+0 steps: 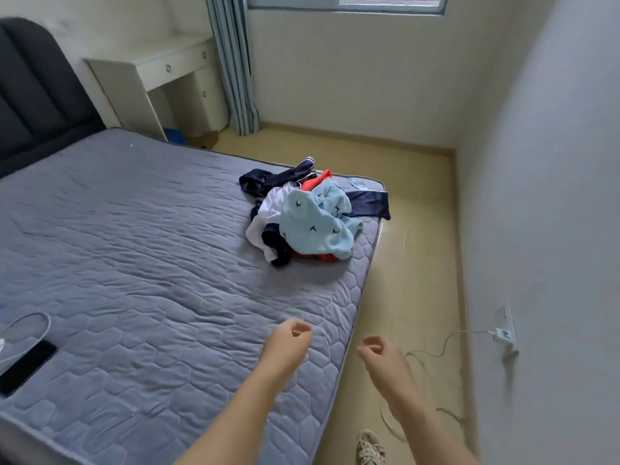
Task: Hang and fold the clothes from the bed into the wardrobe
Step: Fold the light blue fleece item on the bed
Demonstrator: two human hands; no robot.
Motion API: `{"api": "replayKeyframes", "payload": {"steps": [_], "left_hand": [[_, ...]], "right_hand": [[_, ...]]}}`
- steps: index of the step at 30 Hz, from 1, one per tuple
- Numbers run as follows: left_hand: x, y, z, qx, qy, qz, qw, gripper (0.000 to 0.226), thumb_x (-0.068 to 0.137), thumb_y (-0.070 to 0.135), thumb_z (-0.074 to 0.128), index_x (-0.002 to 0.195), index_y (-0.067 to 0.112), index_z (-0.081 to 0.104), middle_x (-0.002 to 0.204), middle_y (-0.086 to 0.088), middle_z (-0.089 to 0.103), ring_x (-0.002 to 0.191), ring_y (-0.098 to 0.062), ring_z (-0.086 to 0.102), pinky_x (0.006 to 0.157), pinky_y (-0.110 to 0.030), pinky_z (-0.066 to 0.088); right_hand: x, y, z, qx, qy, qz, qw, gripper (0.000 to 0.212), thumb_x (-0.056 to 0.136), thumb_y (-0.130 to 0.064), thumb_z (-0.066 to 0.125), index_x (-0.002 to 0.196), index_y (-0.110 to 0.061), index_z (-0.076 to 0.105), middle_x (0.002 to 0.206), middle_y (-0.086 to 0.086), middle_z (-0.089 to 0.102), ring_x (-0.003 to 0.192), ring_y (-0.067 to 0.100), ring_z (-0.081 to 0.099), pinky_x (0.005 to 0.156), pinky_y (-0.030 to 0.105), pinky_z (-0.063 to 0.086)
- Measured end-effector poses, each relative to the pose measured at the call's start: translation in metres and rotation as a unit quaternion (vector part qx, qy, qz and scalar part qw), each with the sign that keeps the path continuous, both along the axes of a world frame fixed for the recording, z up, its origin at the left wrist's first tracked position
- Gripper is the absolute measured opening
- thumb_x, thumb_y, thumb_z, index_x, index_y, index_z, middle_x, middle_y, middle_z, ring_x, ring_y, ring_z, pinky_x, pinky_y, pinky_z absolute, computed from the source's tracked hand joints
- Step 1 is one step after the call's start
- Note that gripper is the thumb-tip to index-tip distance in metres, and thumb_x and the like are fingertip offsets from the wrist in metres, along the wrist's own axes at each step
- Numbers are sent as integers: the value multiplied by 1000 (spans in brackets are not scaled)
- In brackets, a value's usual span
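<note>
At 9 o'clock in the view a dark padded headboard (30, 95) stands at the head of the bed (134, 246), whose grey quilted mattress is bare. At 8 o'clock a black phone (27, 367) lies face up on the mattress with a white cable (33, 318) looping beside it. A white bench (151, 65) with drawers stands at 11 o'clock, and a pale blue curtain (231, 62) hangs just past it. The pile of clothes (308, 213) sits on the far right corner of the mattress, at 12 o'clock from the hands and well apart from them. Its long axis runs roughly from 1 o'clock to 7 o'clock. On top is a light-blue garment (312, 223) dotted with small dark marks, a pattern rather than letters. A navy garment (268, 181) crosses the pile from 10 o'clock to 4 o'clock, and one end hangs over the mattress edge. A white garment (265, 209) and an orange-red garment (315, 182) show between them. The left hand (290, 337) hovers over the mattress near its edge, its grip loosely curled and holding nothing. The right hand (375, 350) hovers over the floor, its grip likewise loose and holding nothing. A patterned sandal (370, 451) shows at 6 o'clock. At 4 o'clock a charger (503, 333) sits in the wall socket, any print on it too blurred to read.
</note>
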State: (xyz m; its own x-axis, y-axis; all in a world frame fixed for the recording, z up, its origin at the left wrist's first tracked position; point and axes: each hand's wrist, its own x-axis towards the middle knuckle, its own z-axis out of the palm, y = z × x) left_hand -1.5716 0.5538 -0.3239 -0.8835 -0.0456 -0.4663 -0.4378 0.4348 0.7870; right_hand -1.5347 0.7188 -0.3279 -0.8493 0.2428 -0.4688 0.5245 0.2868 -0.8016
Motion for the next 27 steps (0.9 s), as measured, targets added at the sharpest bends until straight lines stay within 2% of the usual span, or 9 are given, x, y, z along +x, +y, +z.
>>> {"api": "replayKeyframes", "payload": {"steps": [2, 5, 7, 12, 16, 19, 22, 25, 27], "left_hand": [[-35, 31, 1, -2, -12, 15, 1000, 13, 90, 16, 51, 99, 16, 61, 87, -2, 61, 86, -22, 61, 64, -23, 41], [-83, 72, 8, 17, -18, 29, 999, 10, 91, 16, 51, 94, 18, 60, 82, 1, 60, 79, -18, 59, 54, -20, 41], [-113, 89, 9, 18, -19, 37, 999, 10, 90, 18, 51, 86, 24, 59, 80, 1, 61, 82, -19, 61, 56, -21, 42], [-175, 102, 1, 15, -39, 78, 996, 16, 88, 17, 51, 80, 29, 57, 80, 4, 61, 72, -13, 59, 53, -21, 41], [-232, 106, -13, 18, -52, 100, 993, 16, 88, 17, 51, 80, 28, 58, 83, 8, 60, 75, -13, 61, 59, -23, 42], [-289, 109, -21, 28, -51, 128, 990, 17, 88, 15, 52, 78, 28, 57, 83, 8, 61, 73, -12, 62, 55, -21, 41], [-347, 111, -22, 41, -62, 141, 987, 14, 89, 15, 53, 81, 25, 58, 90, 2, 62, 78, -14, 62, 59, -19, 44], [-398, 109, -20, 11, -75, 136, 988, 11, 89, 20, 51, 84, 28, 57, 93, 7, 59, 89, -16, 64, 58, -19, 42], [-428, 107, -19, -3, -78, 132, 988, 11, 89, 22, 50, 86, 30, 57, 95, 8, 58, 93, -18, 63, 63, -21, 44]], "right_hand": [[-37, 32, 0, 2, -10, 10, 1000, 14, 88, -17, 56, 102, -17, 55, 97, 2, 61, 84, 17, 56, 61, 22, 40], [-91, 74, -1, 14, -15, 23, 1000, 11, 89, -18, 54, 99, -20, 53, 95, 0, 60, 81, 15, 55, 57, 19, 39], [-124, 90, -1, 18, -22, 31, 999, 12, 88, -18, 53, 101, -19, 54, 93, -1, 60, 80, 14, 54, 56, 19, 38], [-195, 110, -10, 10, -38, 72, 997, 15, 90, -20, 53, 105, -21, 53, 93, -5, 59, 79, 10, 55, 56, 19, 37], [-262, 118, -18, 4, -50, 88, 995, 16, 90, -19, 53, 106, -18, 52, 93, -4, 58, 77, 9, 54, 58, 19, 38], [-321, 123, -18, 12, -50, 105, 993, 14, 90, -19, 52, 104, -20, 51, 90, -7, 57, 75, 4, 53, 56, 19, 37], [-387, 127, -15, 31, -56, 114, 991, 17, 90, -18, 53, 107, -17, 53, 89, -6, 58, 75, 7, 53, 56, 21, 37], [-448, 124, -11, 28, -53, 134, 989, 18, 91, -18, 52, 109, -16, 52, 90, -7, 56, 77, 6, 53, 57, 21, 38], [-483, 118, -10, 15, -46, 145, 988, 18, 91, -18, 51, 109, -18, 51, 93, -7, 56, 81, 8, 55, 59, 21, 40]]}}
